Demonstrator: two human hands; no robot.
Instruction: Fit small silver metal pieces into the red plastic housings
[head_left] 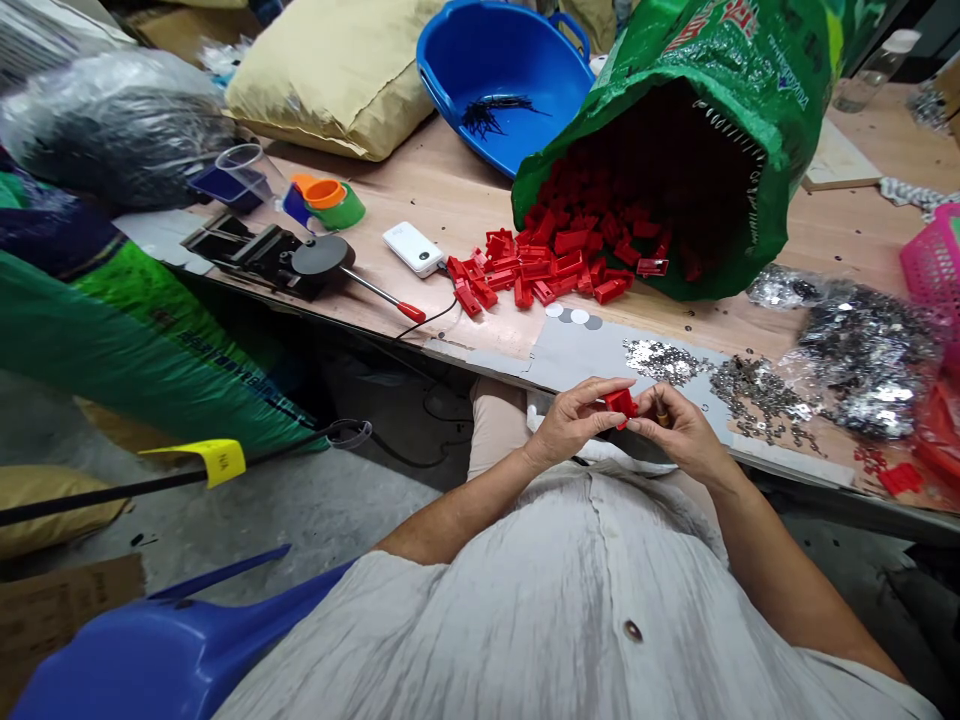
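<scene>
Close to my lap, at the table's front edge, my left hand (576, 418) is closed on a small red plastic housing (621, 403). The fingers of my right hand (679, 428) meet the housing's right side, and that hand also grips a slim tool with a yellowish handle (661, 412); its tip is too small to make out. Just beyond my hands lies a pile of small shiny metal pieces (664, 360), with a darker pile of small metal parts (761, 395) to its right. More red housings (536, 265) spill from a green sack (795, 130).
A blue basin (480, 60) holding thin black strips stands at the back. A hand press with a red-tipped lever (322, 258) sits at left, near a white power bank (414, 248). Plastic bags of metal parts (870, 350) and a pink basket (934, 260) are at right.
</scene>
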